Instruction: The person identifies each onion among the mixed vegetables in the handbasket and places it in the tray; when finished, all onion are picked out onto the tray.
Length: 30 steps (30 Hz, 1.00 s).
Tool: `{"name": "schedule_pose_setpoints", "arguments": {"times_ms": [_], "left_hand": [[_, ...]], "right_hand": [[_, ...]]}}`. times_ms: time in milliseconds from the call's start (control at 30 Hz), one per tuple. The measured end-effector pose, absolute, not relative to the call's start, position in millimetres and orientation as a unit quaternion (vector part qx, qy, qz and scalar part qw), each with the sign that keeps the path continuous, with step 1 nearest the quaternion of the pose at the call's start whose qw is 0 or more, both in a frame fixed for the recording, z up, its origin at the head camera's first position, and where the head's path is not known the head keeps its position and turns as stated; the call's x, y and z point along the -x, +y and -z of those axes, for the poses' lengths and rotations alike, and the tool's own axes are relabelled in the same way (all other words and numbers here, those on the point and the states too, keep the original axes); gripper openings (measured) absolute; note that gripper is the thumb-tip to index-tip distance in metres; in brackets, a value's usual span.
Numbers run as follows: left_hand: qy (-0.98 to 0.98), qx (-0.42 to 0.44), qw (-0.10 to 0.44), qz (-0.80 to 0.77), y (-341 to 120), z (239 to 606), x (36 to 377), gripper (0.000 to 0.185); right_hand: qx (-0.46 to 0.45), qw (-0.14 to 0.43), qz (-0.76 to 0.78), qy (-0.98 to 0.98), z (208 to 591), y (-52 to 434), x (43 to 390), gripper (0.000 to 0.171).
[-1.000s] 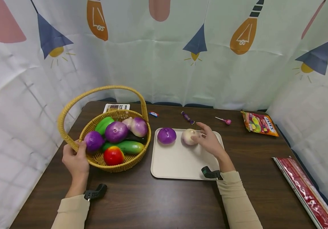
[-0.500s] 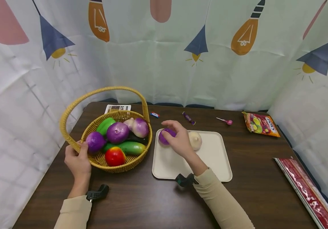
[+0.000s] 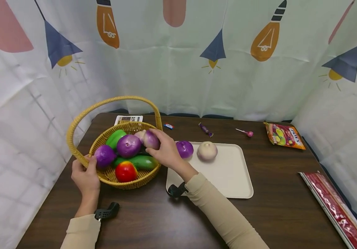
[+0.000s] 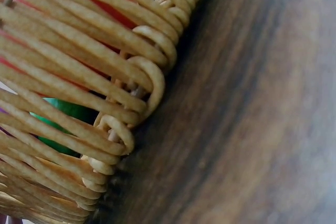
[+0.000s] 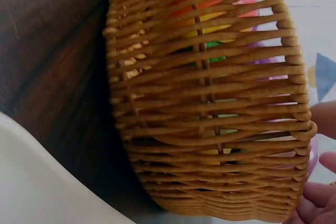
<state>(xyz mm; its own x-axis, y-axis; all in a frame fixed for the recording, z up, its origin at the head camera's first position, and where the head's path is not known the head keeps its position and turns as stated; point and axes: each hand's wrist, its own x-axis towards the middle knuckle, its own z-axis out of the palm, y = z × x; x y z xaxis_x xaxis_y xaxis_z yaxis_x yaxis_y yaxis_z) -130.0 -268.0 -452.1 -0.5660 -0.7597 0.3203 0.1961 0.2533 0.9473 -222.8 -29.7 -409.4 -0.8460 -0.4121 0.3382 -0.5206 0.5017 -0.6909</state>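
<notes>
My left hand (image 3: 85, 176) grips the left rim of a yellow wicker basket (image 3: 125, 185), at the foot of its tall handle. Inside lie purple round vegetables, a green pepper (image 3: 115, 138), a cucumber (image 3: 141, 162), a red-yellow tomato (image 3: 126, 172) and a purple-and-white onion (image 3: 151, 140). My right hand (image 3: 166, 150) reaches over the basket's right rim, thumb and fingers around that onion. In the right wrist view the basket wall (image 5: 220, 103) hides most of the onion; fingertips (image 5: 315, 203) show past the rim. The left wrist view shows basket weave (image 4: 79, 72) without the hand.
A cream tray (image 3: 219, 183) right of the basket holds a purple vegetable (image 3: 184, 149) and a whitish onion (image 3: 207, 151). Behind lie small candies (image 3: 205, 129), a lollipop (image 3: 245, 132) and a printed card (image 3: 128, 119). A snack bag (image 3: 284, 135) and long red package (image 3: 337, 207) lie right.
My right hand has left the whitish onion on the tray and moved left, over the purple vegetable, to the onion in the basket. My left hand stays on the basket.
</notes>
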Motion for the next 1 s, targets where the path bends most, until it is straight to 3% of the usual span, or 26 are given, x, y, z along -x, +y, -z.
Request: {"name": "schedule_pose_setpoints", "arguments": {"times_ms": [433,767,1000], "left_hand": [[-0.679,-0.215,0.418,0.565,-276.8,468.1,136.2,0.031],[-0.672,-0.210,0.426,0.568,-275.0,466.4,136.3,0.029],[-0.671,-0.218,0.419,0.572,-273.9,465.9,134.5,0.029]], "right_hand": [[-0.316,0.031,-0.327,-0.890,408.8,-31.6,222.9,0.084],[-0.360,0.027,-0.364,-0.859,413.7,-29.4,212.7,0.080],[-0.319,0.037,-0.461,-0.827,411.7,-17.6,206.8,0.085]]}}
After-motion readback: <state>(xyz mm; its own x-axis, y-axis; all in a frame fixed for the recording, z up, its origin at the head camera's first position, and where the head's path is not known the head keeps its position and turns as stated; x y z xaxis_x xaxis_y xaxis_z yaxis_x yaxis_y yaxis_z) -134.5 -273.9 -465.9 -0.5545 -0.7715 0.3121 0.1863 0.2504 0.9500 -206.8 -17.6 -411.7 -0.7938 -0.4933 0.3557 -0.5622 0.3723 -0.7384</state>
